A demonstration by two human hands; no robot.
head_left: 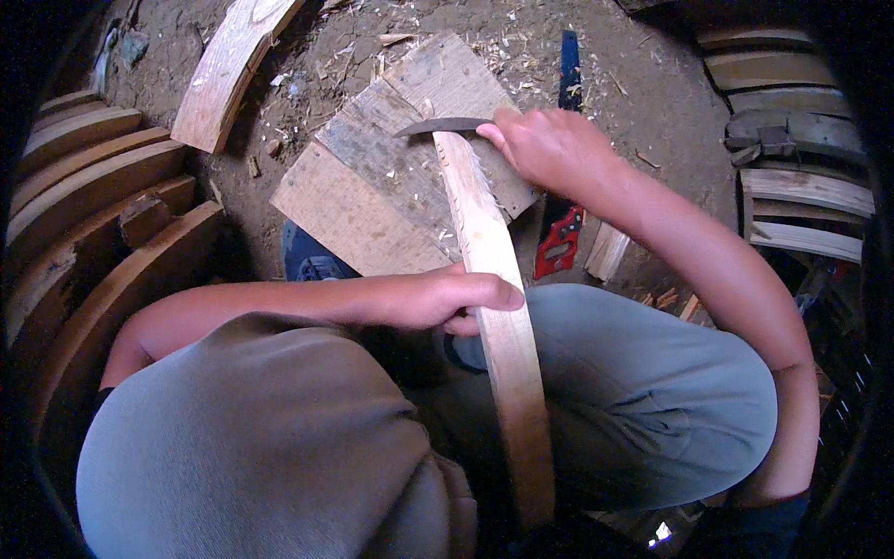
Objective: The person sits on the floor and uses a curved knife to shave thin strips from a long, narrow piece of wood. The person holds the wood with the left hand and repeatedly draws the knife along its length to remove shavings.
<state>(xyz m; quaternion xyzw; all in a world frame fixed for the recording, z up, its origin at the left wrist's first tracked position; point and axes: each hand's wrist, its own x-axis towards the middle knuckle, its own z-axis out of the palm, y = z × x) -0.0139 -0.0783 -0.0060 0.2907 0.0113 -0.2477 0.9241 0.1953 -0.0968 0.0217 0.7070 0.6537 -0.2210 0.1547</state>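
Observation:
A long pale strip of wood (510, 359) runs from between my legs up onto a low board (346, 191) made of planks. My left hand (470, 296) is closed around its middle, thumb across the top face. Near the far end, the strip is narrowed and its surface looks freshly cut, with splinters along the edge. Gripped in my right hand (559, 154) is a curved knife (440, 125); its dark blade lies across the strip's far end, pointing left. The knife's handle is hidden inside my fingers.
A handsaw (559, 240) with a red handle lies on the dirt floor right of the board. Curved timbers (79, 196) are stacked at left, more curved pieces (805, 200) at right. One wide curved plank (228, 79) lies beyond. Wood chips litter the ground.

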